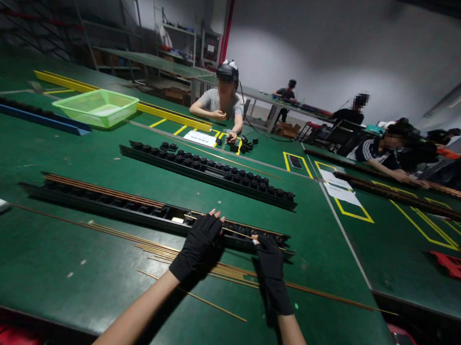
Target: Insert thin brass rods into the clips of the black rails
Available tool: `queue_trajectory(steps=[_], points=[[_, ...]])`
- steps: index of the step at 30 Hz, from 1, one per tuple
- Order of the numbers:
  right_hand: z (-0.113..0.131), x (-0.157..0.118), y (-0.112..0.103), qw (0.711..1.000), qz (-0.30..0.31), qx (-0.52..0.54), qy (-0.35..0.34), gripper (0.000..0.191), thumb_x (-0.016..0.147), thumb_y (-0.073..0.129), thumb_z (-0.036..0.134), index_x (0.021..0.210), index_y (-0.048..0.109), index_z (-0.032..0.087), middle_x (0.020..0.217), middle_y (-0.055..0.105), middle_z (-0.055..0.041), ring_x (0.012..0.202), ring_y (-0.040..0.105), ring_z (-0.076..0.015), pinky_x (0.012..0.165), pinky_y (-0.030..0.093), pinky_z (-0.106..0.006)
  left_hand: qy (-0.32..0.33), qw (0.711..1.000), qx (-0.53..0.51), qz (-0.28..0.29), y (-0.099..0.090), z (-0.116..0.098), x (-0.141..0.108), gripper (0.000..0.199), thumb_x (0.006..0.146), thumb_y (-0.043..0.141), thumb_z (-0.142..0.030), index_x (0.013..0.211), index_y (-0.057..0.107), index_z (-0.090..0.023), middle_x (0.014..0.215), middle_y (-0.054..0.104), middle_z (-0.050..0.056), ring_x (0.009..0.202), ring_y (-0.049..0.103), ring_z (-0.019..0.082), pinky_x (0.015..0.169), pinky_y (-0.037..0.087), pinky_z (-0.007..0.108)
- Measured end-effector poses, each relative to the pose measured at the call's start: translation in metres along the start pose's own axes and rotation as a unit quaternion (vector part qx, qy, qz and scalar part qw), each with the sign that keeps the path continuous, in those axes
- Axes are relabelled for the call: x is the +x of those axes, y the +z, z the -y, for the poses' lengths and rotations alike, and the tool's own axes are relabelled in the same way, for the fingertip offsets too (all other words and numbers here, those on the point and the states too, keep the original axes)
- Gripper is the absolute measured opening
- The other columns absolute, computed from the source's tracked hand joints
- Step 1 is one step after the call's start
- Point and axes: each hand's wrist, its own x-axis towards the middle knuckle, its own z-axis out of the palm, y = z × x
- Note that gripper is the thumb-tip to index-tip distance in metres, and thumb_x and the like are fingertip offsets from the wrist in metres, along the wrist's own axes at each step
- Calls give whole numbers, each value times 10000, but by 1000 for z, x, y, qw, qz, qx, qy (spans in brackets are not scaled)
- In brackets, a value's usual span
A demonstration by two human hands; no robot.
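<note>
Right now, a thin brass rod [239, 233] is gripped by the clenched fingers of the black-gloved left hand [199, 247] and black-gloved right hand [272, 271], held just over a long black slotted rail [157, 215]. Loose brass rods [201, 264] are laid out below on the green workbench [51, 273].

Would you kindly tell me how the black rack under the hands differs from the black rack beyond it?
The near black rack carries copper rods, while the far black rack shows rows of round black parts. The left hand and right hand touch only the near rack. Both are long and lie parallel.
</note>
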Motion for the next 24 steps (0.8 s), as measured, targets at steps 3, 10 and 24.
queue_trajectory(steps=[3,10,24], points=[[-4,1,0,1000,-4,5,5,245,852,572,305,871,792,200,910,775,-104,842,706,-242,863,589,-390,6,1000,2,9,2,2,-2,499,935,509,-149,1431,452,-151,1443,559,158,1423,433,293,1141,406,524],[-11,5,3,1000,-10,6,9,256,841,568,311,874,790,187,920,774,-112,854,696,-256,878,571,-418,7,999,25,21,9,5,-3,494,964,477,-176,1456,452,-144,1489,521,153,1454,391,290,1163,367,520],[-20,14,1,1000,0,-23,-15,279,866,574,356,928,790,191,956,779,-107,875,705,-249,910,565,-419,-4,998,50,42,16,6,1,506,980,427,-193,1485,426,-147,1526,488,135,1469,367,275,1193,298,503]])
